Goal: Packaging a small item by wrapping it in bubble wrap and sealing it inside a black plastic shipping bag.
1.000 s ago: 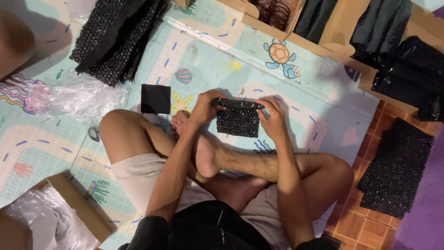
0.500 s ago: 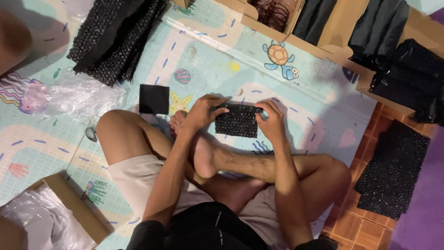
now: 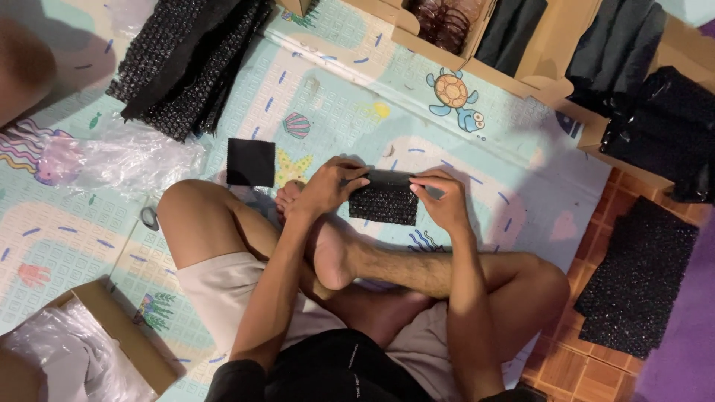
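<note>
Looking down from the head view, a small black bubble-wrap pouch [image 3: 384, 202] is seen held flat just above the patterned play mat [image 3: 335, 97], directly ahead of the crossed legs. Its long axis runs left to right, roughly level across the frame. A smooth dark strip, apparently a flap or an enclosed item, is seen along its far edge; which of the two cannot be told.

The left hand [image 3: 328, 186] is placed at the pouch's left end, the right hand [image 3: 443, 199] at its right end. Both are equally close, each in contact. The pouch lies between them, bridged from either side.

Left fingers are curled and closed over the top left corner, thumb below, pinching the dark strip. Right fingers are bent down onto the top right edge, also closed on it; the thumb is hidden beneath. Neither hand is slack.

A bare foot [image 3: 328, 257] is rested just below the pouch, near but apart from it.

A flat black square [image 3: 251, 161] is noted on the mat left of the left hand, well apart. A stack of black bubble-wrap sheets [image 3: 186, 59] lies at upper left, another [image 3: 637, 283] on the tiled floor at right. Clear plastic wrapping [image 3: 119, 156] sits crumpled at left. Cardboard boxes [image 3: 521, 45] with dark contents are lined along the top edge.
</note>
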